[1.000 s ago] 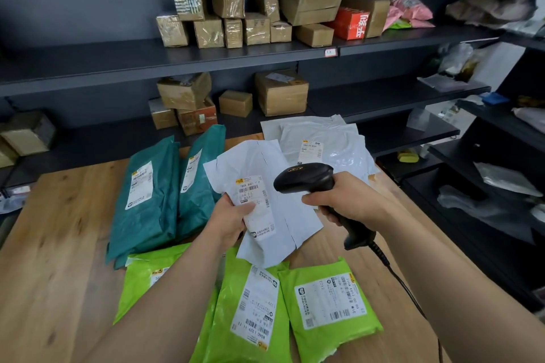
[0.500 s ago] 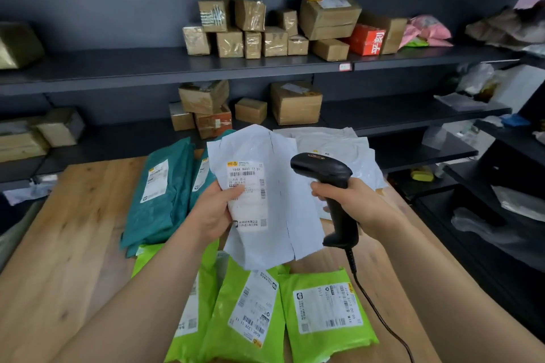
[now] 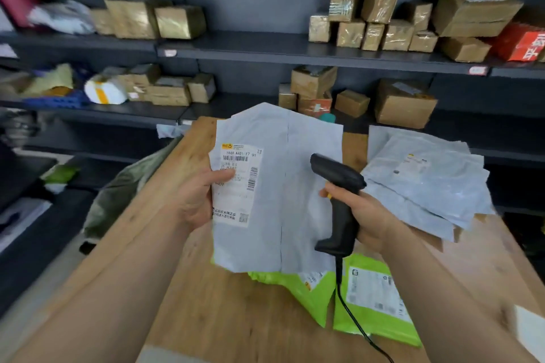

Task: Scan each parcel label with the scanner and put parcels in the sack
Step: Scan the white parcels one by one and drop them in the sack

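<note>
My left hand [image 3: 200, 197] grips a white parcel [image 3: 283, 209] by its left edge, thumb pressed on the white shipping label [image 3: 240, 183]. The parcel is held upright above the wooden table [image 3: 224, 315]. My right hand [image 3: 365, 218] holds the black corded scanner [image 3: 339, 200] by its handle, just right of the parcel's middle, its head pointing up and left. Lime-green parcels [image 3: 368, 298] lie on the table below the scanner. A grey-green sack [image 3: 129, 191] hangs off the table's left edge, partly hidden by my left arm.
More white parcels [image 3: 424, 177] are stacked on the table at the right. Dark shelves [image 3: 265, 50] behind and to the left carry several taped cardboard boxes [image 3: 374, 23] and mixed packets. The scanner cable [image 3: 351, 315] trails down across the green parcels.
The view has swung left, bringing the sack and the left shelves into view. The white parcel stays in my left hand, and the scanner head has tipped back.
</note>
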